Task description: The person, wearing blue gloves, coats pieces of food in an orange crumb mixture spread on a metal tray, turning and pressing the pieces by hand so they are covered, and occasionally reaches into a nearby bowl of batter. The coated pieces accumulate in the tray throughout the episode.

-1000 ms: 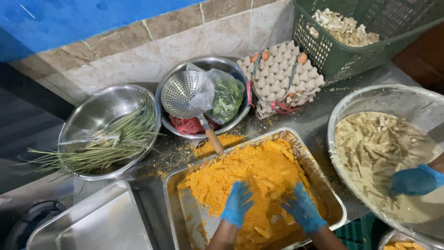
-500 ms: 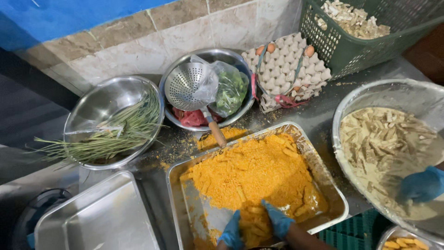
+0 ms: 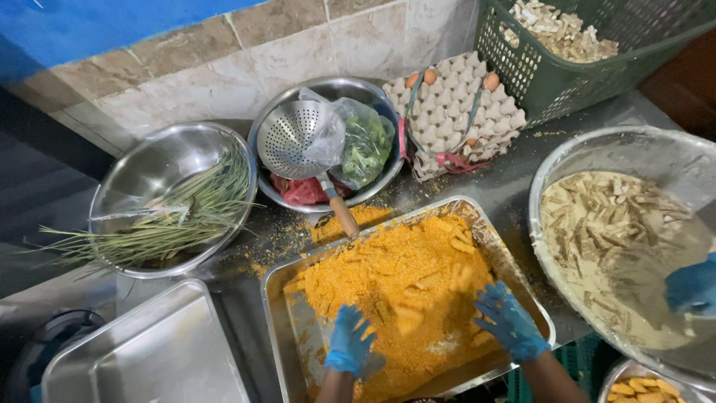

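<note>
Both my hands wear blue gloves and rest in a steel tray of orange crumbs. My left hand presses its fingers down into the crumbs near the tray's front. Further right, my right hand lies with fingers spread over the crumbs. Several crumb-coated sticks lie between and just beyond the two hands. Neither hand grips anything that I can see.
At right, a large bowl holds battered pale strips; another person's blue-gloved hand is in it. Behind stand an egg carton, a green basket, a bowl with a skimmer and a bowl of green stalks. An empty tray sits front left.
My hands drew back to the tray's near edge half a second ago and have now moved forward and apart over the crumbs. The view has shifted slightly.
</note>
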Tool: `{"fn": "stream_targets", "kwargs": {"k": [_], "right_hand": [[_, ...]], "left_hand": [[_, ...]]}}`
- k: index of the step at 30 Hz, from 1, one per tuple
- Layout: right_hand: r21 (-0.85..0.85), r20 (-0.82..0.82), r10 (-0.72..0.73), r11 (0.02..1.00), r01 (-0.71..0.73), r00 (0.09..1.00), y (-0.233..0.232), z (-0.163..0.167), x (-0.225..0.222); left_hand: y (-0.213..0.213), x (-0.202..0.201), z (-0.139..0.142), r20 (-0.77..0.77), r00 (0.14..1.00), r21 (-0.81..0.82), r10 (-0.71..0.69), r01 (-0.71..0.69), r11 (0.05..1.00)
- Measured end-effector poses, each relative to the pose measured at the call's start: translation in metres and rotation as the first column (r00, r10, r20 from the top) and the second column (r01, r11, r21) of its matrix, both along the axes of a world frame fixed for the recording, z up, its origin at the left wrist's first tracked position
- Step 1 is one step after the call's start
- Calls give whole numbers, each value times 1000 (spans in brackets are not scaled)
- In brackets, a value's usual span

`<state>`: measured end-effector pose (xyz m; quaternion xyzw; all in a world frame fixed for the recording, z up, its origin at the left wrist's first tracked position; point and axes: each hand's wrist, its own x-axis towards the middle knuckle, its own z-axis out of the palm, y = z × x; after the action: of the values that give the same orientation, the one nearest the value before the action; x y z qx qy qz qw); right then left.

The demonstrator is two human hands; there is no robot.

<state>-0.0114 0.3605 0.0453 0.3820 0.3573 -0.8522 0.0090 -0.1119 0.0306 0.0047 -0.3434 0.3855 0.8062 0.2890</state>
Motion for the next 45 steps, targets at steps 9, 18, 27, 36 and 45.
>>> {"fn": "stream_targets", "kwargs": {"k": [9, 18, 27, 36, 45], "right_hand": [[707, 405, 260, 519, -480, 877, 7, -18, 19], [565, 816, 187, -56, -823, 547, 10, 2, -5], [211, 474, 613, 618, -758, 632, -37, -1, -13], [735, 311, 597, 342, -585, 739, 21, 51, -76], [917, 368, 404, -7, -400, 837, -7, 64, -190]], "left_hand": [[-73, 18, -18, -169, 984, -366, 56, -115, 924], [-73, 58, -20, 60, 537, -876, -842, 433, 214], [-31, 69, -26, -54, 644, -337, -764, 708, 620], [-90, -10, 12, -441, 845, -776, -302, -190, 602], [-66, -67, 24, -566, 824, -654, -39, -420, 629]]}}
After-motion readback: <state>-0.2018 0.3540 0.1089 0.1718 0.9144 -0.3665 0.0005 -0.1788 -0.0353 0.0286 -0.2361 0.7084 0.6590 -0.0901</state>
